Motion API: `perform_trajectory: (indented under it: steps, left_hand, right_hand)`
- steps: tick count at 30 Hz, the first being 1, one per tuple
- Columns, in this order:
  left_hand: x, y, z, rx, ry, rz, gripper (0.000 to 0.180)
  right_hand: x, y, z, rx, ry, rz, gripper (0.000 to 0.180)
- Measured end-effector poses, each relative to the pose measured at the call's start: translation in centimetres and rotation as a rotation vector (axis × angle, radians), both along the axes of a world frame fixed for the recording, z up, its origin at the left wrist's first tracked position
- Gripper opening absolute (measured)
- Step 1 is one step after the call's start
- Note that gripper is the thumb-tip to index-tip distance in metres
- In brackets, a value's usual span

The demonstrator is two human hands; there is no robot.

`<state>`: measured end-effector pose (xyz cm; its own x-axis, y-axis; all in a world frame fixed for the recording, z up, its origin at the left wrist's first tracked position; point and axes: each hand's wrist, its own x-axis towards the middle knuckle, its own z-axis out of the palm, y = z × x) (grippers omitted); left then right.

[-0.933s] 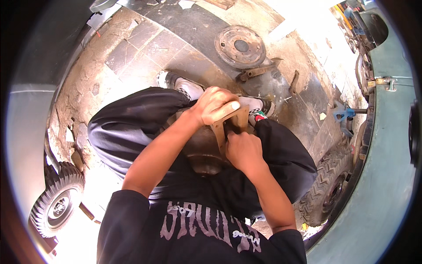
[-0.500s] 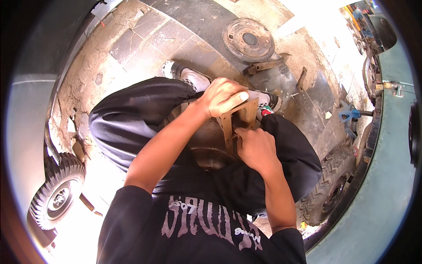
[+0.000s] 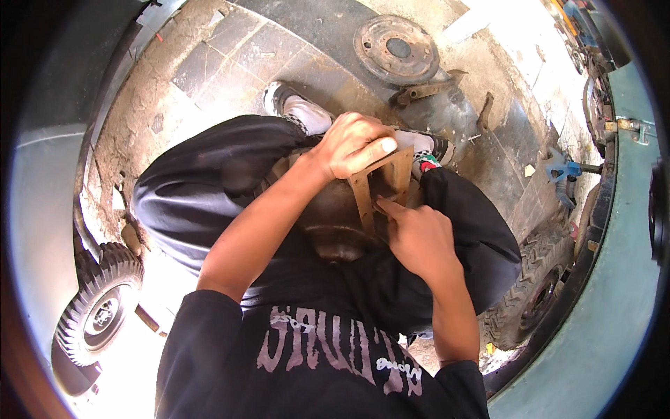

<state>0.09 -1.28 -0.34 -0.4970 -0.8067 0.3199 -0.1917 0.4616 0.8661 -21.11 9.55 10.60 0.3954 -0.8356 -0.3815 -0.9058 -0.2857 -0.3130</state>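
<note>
While the left hand (image 3: 354,145) clasps a tan, four-sided metal frame (image 3: 362,202), the right hand (image 3: 421,239) extends one finger into it, grip unclear.

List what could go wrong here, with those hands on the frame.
1. The right hand has a bare finger at the opening of the brown frame, so an edge might scrape it.
2. The left hand is at the frame's upper corner; if it slips, the frame could shift against that finger.
3. The round metal part between the bent legs might press on them if it moves.
</note>
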Motion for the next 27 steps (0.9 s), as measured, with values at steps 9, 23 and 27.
perform_trajectory:
  steps: [9,23,27]
  left_hand:
    - [0.5,0.9,1.3,0.134,-0.087,0.003,0.073]
    - [-0.8,0.6,1.6,0.33,-0.098,0.07,0.059]
    - [-0.8,1.5,1.4,0.288,-0.027,0.139,0.062]
  right_hand:
    - [-3.9,2.5,-0.9,-0.093,-0.51,-0.436,0.032]
    - [0.0,-2.0,-4.8,-0.076,-0.071,0.099,0.035]
    - [-0.8,0.3,-3.4,-0.033,-0.218,-0.007,0.037]
